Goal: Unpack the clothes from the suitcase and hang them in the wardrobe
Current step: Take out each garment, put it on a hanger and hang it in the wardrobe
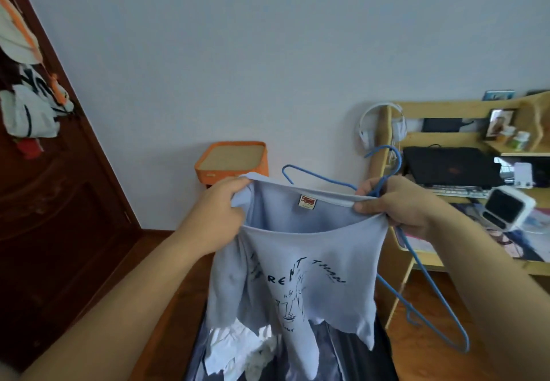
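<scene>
One pale blue shirt (294, 270) hangs over the open suitcase (342, 354), its neckline stretched between two hands: left hand (217, 216) fingers grip cloth, right hand (395, 205) fingers pinch cloth and one blue hanger (422, 279). Beyond: orange box (232, 161), wooden tabletop (532, 267), dark door (59, 187), white wall (238, 53).

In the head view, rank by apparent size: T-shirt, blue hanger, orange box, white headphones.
Largest to smallest:
1. T-shirt
2. blue hanger, long but thin
3. orange box
4. white headphones
The shirt and hanger are nearest, so they look bigger.
</scene>
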